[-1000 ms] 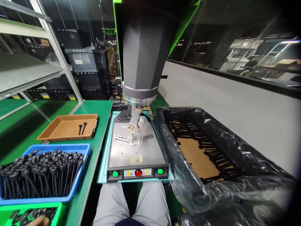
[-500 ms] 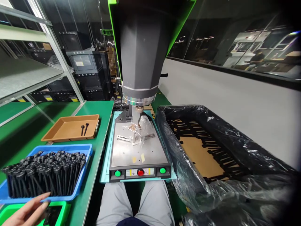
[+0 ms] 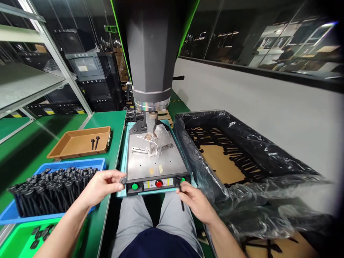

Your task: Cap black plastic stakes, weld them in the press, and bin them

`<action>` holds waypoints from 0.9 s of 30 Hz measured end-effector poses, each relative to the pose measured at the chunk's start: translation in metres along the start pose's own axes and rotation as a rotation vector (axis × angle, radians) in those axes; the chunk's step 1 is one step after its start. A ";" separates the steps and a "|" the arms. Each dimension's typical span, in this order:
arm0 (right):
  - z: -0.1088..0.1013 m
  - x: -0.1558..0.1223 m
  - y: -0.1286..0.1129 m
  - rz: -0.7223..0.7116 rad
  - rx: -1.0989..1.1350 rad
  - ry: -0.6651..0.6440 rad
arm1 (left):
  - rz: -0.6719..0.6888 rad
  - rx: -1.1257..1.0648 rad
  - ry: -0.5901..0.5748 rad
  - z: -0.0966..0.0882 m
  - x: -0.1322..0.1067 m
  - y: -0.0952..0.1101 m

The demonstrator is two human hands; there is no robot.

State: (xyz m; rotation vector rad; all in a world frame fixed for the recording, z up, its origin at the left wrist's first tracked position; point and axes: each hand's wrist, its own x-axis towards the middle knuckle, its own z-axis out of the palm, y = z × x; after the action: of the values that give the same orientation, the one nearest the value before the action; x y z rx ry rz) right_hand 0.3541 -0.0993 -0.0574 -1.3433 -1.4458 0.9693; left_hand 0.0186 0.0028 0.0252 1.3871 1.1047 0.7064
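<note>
Green bench (image 3: 107, 125), dim shop | press (image 3: 150, 53) centre | left grip (image 3: 100, 186) pinches black cap (image 3: 123, 180) | right grip (image 3: 197, 202) clamps black pin (image 3: 182, 205)

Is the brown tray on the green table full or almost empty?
Almost empty: the brown tray holds only two black pins; the rest of its floor is bare.
</note>
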 end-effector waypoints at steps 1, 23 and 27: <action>0.018 0.010 -0.007 -0.031 0.045 -0.047 | 0.010 -0.046 -0.015 0.007 0.004 0.003; 0.074 0.042 -0.022 -0.213 0.104 -0.157 | 0.218 -0.219 -0.012 0.061 0.029 -0.015; 0.072 0.041 -0.025 -0.267 -0.022 -0.081 | 0.231 -0.150 -0.014 0.060 0.030 -0.010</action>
State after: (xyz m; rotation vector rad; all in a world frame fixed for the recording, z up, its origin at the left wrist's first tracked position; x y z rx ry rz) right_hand 0.2780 -0.0588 -0.0495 -1.1013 -1.6528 0.8424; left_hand 0.0816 0.0049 0.0013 1.4002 0.8693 0.9253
